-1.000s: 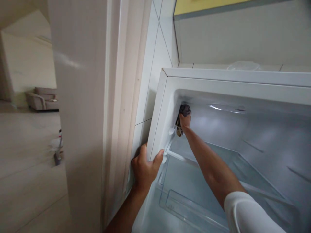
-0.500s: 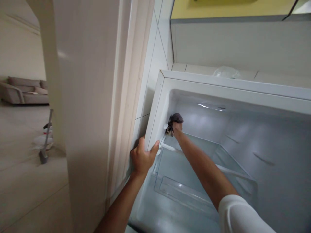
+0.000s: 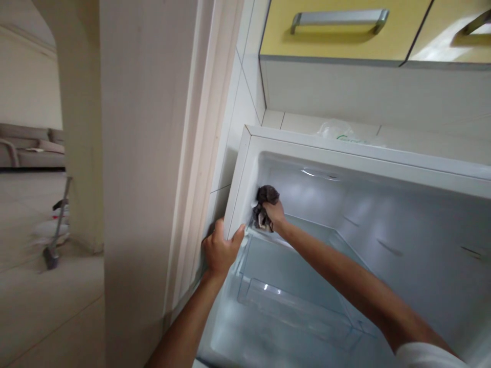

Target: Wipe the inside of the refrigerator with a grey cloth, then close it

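A person leans into an open, empty fridge [image 3: 383, 158]. The left hand [image 3: 219, 250] wraps its fingers closed around the fridge's left front edge, seemingly to brace the body. The right hand [image 3: 273, 212], arm stretched far inside, clutches a dark crumpled cloth [image 3: 265, 197] and presses it against the inner left wall, just above a clear shelf [image 3: 291, 301]. Yellow cabinets [image 3: 337, 30] hang above.
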A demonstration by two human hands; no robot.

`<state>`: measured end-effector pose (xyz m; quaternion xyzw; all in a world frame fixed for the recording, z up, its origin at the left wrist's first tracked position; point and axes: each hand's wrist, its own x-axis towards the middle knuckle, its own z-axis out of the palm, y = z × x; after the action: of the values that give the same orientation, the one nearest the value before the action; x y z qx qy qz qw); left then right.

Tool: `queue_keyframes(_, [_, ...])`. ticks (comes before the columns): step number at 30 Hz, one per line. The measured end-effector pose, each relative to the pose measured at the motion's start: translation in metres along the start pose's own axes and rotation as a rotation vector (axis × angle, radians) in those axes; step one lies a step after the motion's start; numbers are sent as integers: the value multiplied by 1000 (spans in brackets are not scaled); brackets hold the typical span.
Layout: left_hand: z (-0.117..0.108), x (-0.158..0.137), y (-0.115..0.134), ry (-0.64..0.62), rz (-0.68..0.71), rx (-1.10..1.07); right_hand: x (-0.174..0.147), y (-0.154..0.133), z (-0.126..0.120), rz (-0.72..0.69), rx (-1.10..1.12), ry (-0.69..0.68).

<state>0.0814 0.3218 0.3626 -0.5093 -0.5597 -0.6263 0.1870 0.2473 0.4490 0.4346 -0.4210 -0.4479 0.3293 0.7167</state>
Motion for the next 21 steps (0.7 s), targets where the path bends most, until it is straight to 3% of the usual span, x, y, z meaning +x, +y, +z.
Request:
queue_keyframes(4, [0, 0, 0, 27, 15, 24, 27, -22, -12, -317, -283, -46])
queue_keyframes(7, [-1, 1, -1, 56, 49, 17, 64, -28, -15, -639, -768, -65])
queue_keyframes(9, [-1, 1, -2, 87, 74, 0, 89, -27, -17, -773, -1071, -58])
queue_keyframes(12, [-2, 2, -2, 102, 86, -51, 116, -18, -21, -858, -1318, -39])
queue_keyframes(17, [-2, 3, -3, 79, 77, -106, 139, -7, -38, -905, -1417, -101])
queue_keyframes(21, [-3, 3, -4, 84, 83, -113, 149, -17, -56, -936, -1549, -159])
